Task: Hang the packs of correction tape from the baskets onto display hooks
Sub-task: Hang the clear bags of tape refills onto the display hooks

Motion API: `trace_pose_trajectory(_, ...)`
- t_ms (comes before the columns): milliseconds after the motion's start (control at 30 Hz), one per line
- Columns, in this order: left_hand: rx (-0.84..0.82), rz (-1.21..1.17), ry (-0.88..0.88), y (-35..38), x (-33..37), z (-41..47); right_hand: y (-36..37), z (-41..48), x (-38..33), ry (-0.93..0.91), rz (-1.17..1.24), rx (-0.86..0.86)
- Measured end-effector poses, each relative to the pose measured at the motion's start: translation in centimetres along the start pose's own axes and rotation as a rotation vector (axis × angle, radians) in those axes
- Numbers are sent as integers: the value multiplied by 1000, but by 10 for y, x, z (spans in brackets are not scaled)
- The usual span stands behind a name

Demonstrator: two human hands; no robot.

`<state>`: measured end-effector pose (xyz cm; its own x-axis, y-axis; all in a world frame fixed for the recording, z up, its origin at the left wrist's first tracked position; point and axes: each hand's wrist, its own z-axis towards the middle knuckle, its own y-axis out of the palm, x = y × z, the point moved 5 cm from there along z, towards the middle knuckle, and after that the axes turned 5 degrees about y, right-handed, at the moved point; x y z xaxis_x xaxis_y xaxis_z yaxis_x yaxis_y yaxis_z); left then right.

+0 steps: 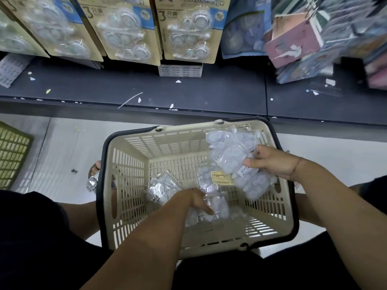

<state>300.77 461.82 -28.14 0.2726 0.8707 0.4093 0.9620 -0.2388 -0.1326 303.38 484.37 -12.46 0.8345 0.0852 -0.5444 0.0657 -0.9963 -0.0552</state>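
Observation:
A beige plastic basket (pixel 129 176) with a dark rim sits on the floor between my knees. Clear packs of correction tape lie inside it. My right hand (pixel 274 162) grips several packs (pixel 232 151) fanned out over the basket's right side. My left hand (pixel 199 200) reaches down to the basket floor and its fingers curl round another pack (pixel 217 208). One more loose pack (pixel 161 187) lies to the left of that hand. Above, carded correction tape packs (pixel 188 32) hang on the display.
A dark shelf base (pixel 146 88) scattered with white scraps runs across in front of the basket. A green basket (pixel 12 151) stands at the left edge. Colourful packets (pixel 314 42) hang at the upper right. A sandalled foot (pixel 94 176) shows left of the beige basket.

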Motion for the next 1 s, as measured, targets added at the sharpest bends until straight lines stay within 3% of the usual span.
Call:
trace_pose_trajectory(200, 0, -105, -21, 2, 2, 7, -3, -10, -6, -28, 174, -152)
trace_pose_trajectory(367, -32, -257, -37, 0, 12, 13, -7, -14, -7, -60, 246, -139)
trace_pose_trajectory(567, -29, -40, 55, 8, 25, 12, -17, -14, -9, -82, 296, -123)
trace_pose_trajectory(767, -193, 177, 55, 7, 43, 6, -12, -14, -10, -65, 364, -126)
trace_pose_trajectory(1000, -253, 196, -23, 9, 42, 13, -1, -9, -1, -17, 404, -183)
